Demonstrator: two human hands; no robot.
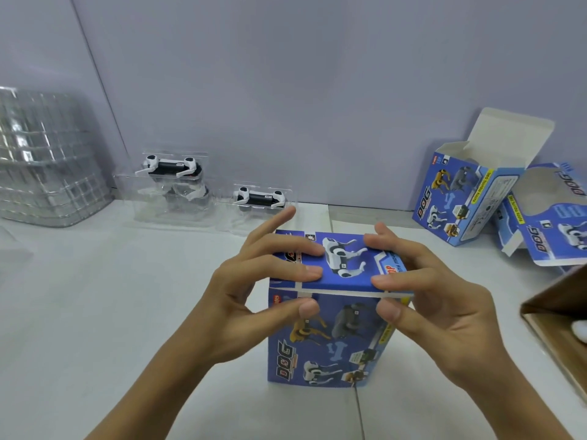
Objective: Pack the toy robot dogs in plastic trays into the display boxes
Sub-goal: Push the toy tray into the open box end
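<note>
**Both hands press the top flap of a blue display box**

At the back left corner of the white counter (95, 296) stands a stack of clear plastic trays (47, 163). Right of it, along the back edge, two toy robot dogs in trays are piled (171, 173), and one more toy robot dog in a tray (259, 198) lies just beside them. Near the front edge the blue display box (330, 328) stands upright. The left hand (254, 290) lies with straight fingers on its top flap, thumb against the front face. The right hand (425, 290) does the same from the other side. Toward the back right corner lies an open display box (457, 198), touching another windowed box (552, 223). A brown carton (559, 315) is at the right edge.
</note>
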